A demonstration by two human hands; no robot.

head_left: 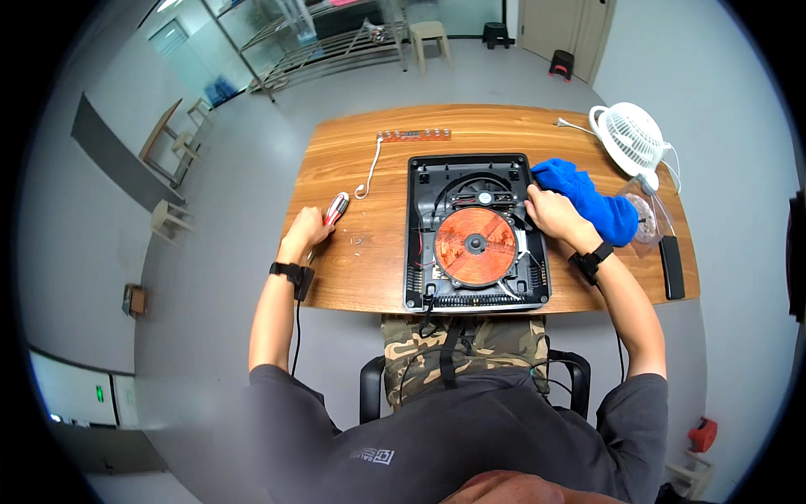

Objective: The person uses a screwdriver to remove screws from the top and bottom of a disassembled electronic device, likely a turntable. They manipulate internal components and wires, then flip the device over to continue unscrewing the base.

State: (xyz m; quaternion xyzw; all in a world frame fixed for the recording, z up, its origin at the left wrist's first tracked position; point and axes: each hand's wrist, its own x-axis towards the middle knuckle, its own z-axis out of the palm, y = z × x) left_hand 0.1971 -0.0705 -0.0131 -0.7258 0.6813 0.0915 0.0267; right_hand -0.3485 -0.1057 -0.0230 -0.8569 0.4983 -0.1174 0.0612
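Cooker (428, 189) lies open on the wooden table (353, 277), in front of the person and near the table's front edge; its inside faces up; going from the left, a pale stool (170, 221) stands on the floor, well apart from the table; then comes the left hand (308, 227), above the left part of the table, with its fingers closed around the handle of 1 screwdriver (337, 208), which is red and pale; the handle end points away from the person; just right of this hand some small bits (358, 241) lie scattered, too small to tell what they are; farther back, a white cable (373, 168) runs to 1 narrow board (411, 134), reddish, with round parts along it; in the cooker sits the flat copper coil (457, 244), dark at its centre; the right hand (552, 210) is at the cooker's right rim, with bent fingers; whether they pinch the rim or only rest there, I cannot tell; just beside this hand lies a blue cloth (592, 197), crumpled; behind the cloth and to its right is a white fan (630, 139), tilted; near the right table edge lies 1 black box (671, 267), long and narrow.
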